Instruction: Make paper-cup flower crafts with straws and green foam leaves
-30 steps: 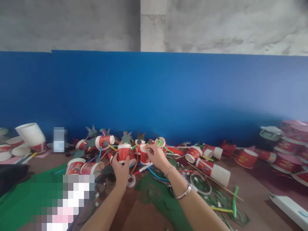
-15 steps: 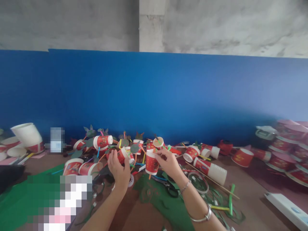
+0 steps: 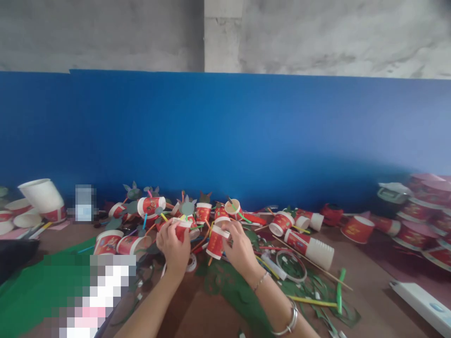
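Note:
My right hand [image 3: 240, 246] pinches a red paper cup [image 3: 215, 243] near its white rim, and the cup leans to one side. A short orange straw [image 3: 210, 261] pokes out below that cup. On the left, the fingers of my left hand [image 3: 174, 248] are curled round another red paper cup [image 3: 183, 231], partly hidden by the hand. Just behind the two hands lie more red cups with coloured straws and grey-green paper cutouts [image 3: 187, 206]. One cup [image 3: 232, 207] shows its open mouth and has a green straw by it.
Green paper scraps [image 3: 243, 295] cover the table [image 3: 190, 307] in front. To the right are a roll of tape [image 3: 291, 265], a thin stick [image 3: 313, 263], stacked cups [image 3: 310, 249] and a white box [image 3: 421, 305]. Red tubs [image 3: 416, 234] are piled far right. A blue panel [image 3: 225, 141] stands behind.
My right hand has moved slightly left with its cup, which now tilts more. My left hand has gone from loosely open beside a cup to closed round one.

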The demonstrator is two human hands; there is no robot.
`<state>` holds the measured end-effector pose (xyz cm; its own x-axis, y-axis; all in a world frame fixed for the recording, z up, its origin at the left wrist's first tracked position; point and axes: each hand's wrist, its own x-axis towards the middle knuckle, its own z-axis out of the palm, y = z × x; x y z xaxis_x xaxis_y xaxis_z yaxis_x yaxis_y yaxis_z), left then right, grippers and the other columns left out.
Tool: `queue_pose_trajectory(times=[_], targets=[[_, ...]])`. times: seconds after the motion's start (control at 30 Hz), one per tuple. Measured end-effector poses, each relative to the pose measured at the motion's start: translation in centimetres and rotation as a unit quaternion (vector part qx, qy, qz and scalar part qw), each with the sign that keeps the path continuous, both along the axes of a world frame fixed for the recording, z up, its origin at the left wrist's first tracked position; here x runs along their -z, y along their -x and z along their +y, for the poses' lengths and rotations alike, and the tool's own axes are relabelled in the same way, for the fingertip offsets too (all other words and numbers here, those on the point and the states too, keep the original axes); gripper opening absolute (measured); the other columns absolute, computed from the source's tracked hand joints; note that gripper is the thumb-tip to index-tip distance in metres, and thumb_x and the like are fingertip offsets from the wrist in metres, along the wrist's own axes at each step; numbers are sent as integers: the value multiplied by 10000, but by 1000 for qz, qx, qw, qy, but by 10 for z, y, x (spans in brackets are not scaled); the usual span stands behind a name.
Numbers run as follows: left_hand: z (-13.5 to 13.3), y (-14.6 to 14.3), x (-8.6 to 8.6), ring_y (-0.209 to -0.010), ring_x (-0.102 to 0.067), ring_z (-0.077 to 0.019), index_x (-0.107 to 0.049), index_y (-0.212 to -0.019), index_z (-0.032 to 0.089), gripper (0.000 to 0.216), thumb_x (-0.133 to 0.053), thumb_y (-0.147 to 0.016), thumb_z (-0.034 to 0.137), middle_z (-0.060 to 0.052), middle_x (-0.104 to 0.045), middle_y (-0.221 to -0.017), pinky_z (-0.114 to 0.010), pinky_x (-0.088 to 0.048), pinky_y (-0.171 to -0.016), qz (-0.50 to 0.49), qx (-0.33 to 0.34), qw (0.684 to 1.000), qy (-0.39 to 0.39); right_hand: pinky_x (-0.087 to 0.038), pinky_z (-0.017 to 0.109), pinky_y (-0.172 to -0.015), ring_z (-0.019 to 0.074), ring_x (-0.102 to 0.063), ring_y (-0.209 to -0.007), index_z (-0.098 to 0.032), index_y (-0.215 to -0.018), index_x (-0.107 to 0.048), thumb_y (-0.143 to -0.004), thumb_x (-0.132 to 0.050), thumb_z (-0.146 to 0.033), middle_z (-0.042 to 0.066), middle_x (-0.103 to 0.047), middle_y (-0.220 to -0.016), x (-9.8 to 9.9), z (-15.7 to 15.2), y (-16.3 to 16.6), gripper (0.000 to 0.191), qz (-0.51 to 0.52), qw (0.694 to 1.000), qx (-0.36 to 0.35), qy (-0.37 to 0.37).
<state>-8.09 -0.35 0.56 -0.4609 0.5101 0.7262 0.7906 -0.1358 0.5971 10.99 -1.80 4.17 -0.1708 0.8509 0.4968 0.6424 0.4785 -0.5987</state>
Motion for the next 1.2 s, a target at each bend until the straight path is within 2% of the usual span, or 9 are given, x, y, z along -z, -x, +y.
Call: queue_pose_trajectory(times=[0.1, 0.17, 0.3, 0.43, 0.57, 0.73, 0.87, 1.03, 1.2], targets=[[-1, -1, 0, -1190, -438, -304, -576, -985, 197, 212, -557, -777, 233, -125, -535, -1200, -507, -230, -1048, 13, 20, 999, -28, -445, 252, -747, 177, -604, -804, -195, -830, -633, -778, -463, -144, 42, -649, -840, 3, -17, 5, 186, -147, 986, -69, 47], [-4, -3, 0, -1197, -439, -305, -575, -1000, 185, 222, -547, -780, 197, -137, -529, -1209, -517, -223, -1058, 31, 53, 997, -47, -448, 263, -772, 205, -607, -873, -194, -875, -654, -751, -534, -220, 56, -667, -893, 9, -29, 9, 174, -231, 961, -126, 89], [-14, -11, -3, -1200, -455, -275, -575, -1070, 198, 281, -497, -809, 132, -120, -560, -1188, -480, -303, -1045, 89, 186, 976, -67, -423, 349, -898, 284, -553, -1032, -134, -1017, -643, -670, -631, -368, 141, -625, -1098, 15, -44, 17, 419, -318, 933, -143, 88], [-21, -25, -1, -1236, -445, -232, -533, -1223, 241, 417, -415, -850, 97, -85, -529, -1301, -428, -367, -1032, 181, 354, 918, 0, -451, 364, -832, 279, -617, -889, -90, -934, -679, -731, -569, -266, 167, -682, -916, 13, -50, 24, 291, -388, 908, -137, 83], [-16, -31, 8, -1255, -437, -228, -518, -1276, 255, 439, -373, -880, 130, -74, -515, -1343, -429, -381, -1037, 208, 392, 894, 61, -464, 311, -685, 243, -649, -741, -111, -811, -698, -764, -495, -181, 148, -702, -787, 12, -50, 25, 219, -404, 900, -141, 80], [-11, -27, 15, -1227, -456, -251, -506, -1297, 236, 415, -408, -895, 218, -92, -556, -1293, -453, -372, -1037, 204, 372, 899, 107, -448, 293, -716, 212, -627, -755, -148, -735, -689, -722, -495, -142, 97, -697, -774, 8, -41, 15, 194, -271, 956, -101, 51], [-13, -25, 17, -1219, -457, -256, -488, -1310, 248, 449, -471, -863, 218, -102, -542, -1288, -442, -375, -1024, 176, 372, 904, 119, -442, 254, -673, 163, -581, -687, -182, -614, -682, -716, -507, -151, 27, -659, -676, -1, -25, 2, 205, -23, 988, -106, 109], [-17, -30, 17, -1241, -436, -288, -391, -1371, 220, 620, -585, -789, 316, -132, -478, -1350, -463, -367, -1019, 122, 388, 896, 175, -376, 214, -470, 108, -492, -496, -142, -744, -672, -735, -550, -365, -13, -575, -572, 2, -2, -19, 254, 277, 923, -4, 268], [-23, -37, 17, -1218, -465, -315, -280, -1421, 194, 769, -621, -744, 323, -161, -482, -1343, -466, -393, -980, 65, 390, 894, 211, -347, 201, -423, 102, -508, -489, -155, -715, -604, -691, -581, -385, -4, -590, -622, 15, 11, -29, 232, 360, 898, 27, 252]])
